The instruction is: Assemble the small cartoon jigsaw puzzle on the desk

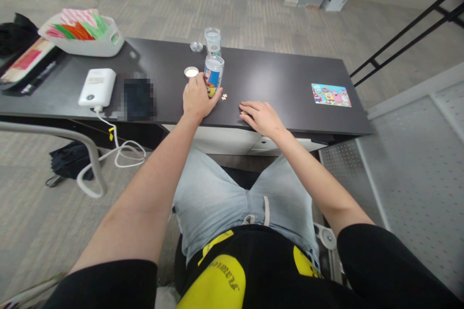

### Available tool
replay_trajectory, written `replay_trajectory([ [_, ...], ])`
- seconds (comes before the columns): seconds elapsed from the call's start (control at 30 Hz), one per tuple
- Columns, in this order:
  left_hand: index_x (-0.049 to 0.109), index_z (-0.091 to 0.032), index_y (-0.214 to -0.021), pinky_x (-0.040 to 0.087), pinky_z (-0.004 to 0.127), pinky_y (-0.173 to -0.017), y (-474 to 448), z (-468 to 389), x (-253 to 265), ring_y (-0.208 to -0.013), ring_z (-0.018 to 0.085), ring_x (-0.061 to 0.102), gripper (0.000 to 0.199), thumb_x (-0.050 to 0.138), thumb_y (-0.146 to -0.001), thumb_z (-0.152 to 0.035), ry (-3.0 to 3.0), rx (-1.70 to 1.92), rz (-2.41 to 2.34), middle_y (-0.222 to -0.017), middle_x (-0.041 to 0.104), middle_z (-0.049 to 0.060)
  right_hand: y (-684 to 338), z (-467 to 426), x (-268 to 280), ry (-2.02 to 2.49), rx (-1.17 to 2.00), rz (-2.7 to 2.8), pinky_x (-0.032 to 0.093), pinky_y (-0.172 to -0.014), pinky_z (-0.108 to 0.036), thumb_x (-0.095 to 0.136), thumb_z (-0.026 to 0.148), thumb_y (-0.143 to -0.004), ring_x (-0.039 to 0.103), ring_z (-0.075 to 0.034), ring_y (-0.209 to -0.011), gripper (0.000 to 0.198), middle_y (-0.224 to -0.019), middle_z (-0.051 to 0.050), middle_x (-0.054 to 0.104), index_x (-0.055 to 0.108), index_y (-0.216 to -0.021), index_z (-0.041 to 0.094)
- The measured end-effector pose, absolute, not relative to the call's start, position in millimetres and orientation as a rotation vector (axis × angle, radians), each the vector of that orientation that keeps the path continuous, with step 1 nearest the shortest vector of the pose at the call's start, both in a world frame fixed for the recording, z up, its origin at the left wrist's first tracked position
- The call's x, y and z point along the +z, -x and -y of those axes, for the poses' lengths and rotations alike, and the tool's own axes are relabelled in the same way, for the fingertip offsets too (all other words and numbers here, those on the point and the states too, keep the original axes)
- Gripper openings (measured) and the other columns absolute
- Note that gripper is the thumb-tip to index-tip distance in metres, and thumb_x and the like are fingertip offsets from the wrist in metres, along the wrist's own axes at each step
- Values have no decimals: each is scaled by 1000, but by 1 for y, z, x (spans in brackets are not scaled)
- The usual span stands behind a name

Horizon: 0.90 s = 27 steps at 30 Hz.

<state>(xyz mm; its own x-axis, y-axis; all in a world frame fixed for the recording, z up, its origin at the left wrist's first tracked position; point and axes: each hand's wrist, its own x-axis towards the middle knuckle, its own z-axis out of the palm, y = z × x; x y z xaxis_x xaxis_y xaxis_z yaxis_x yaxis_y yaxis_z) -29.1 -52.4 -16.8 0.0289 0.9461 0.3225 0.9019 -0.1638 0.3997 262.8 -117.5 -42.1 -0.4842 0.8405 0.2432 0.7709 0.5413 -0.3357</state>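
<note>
My left hand (198, 96) is wrapped round a clear plastic jar (213, 75) with a colourful label, which stands upright on the dark desk. A small pale jigsaw puzzle piece (224, 97) lies just right of the jar. Further right, my right hand (263, 117) rests low over the desk near its front edge. Its thumb and fingertips close on a small yellowish puzzle piece (244, 113), mostly covered by the fingers. A second clear jar (212, 41) stands behind the first. Beside the jars lie a round lid (191, 72) and a clear lid (196, 47).
On the desk (279, 75), a colourful picture card (331, 95) lies to the right. Leftward are a white power bank (97, 88) with a cable, a blurred-out dark object (138, 99) and a white basket (87, 47) of bright packets. A folded black umbrella (70, 160) is below.
</note>
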Motion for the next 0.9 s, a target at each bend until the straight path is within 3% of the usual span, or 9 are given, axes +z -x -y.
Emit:
replay_trajectory([
  [0.13,69,-21,-163,58,68,-140,30,51,-20,-156,54,75,66,73,-111,-62,-2197,840,-1953,-162,79,31,-271,137,-49,1233,281,2465,60,-148,-70,92,43,-122,70,-49,-181,67,-195,-17,69,79,-185,26],
  [0.33,68,-21,-164,58,67,-140,30,49,-22,-157,54,74,67,74,-112,-63,-2195,822,-1968,-162,78,31,-286,152,-65,1150,353,2427,63,-151,-68,74,26,-130,76,-40,-177,50,-187,-8,74,87,-177,36],
  [0.47,68,-23,-164,60,68,-138,30,49,-22,-156,55,75,65,75,-112,-63,-2192,827,-1973,-161,79,30,-298,159,-80,1077,406,2361,61,-156,-62,59,24,-134,79,-31,-172,55,-182,4,75,90,-171,51],
  [0.57,68,-22,-164,59,69,-138,30,51,-19,-155,55,74,67,75,-112,-63,-2183,813,-1976,-162,78,31,-305,162,-88,1022,485,2279,60,-157,-62,58,27,-133,82,-30,-168,56,-177,7,80,90,-170,53],
  [0.73,67,-18,-165,58,68,-140,29,54,-15,-158,55,73,67,73,-112,-59,-2197,795,-1946,-165,77,33,-307,157,-87,1141,503,2132,70,-147,-65,60,41,-134,91,-35,-156,49,-167,5,89,89,-172,53],
  [0.9,67,-17,-165,58,64,-139,28,57,-13,-158,54,74,65,76,-113,-55,-2202,782,-1954,-164,78,32,-300,145,-75,1142,482,2067,78,-134,-64,61,45,-132,97,-37,-142,48,-152,-2,97,93,-167,48],
])
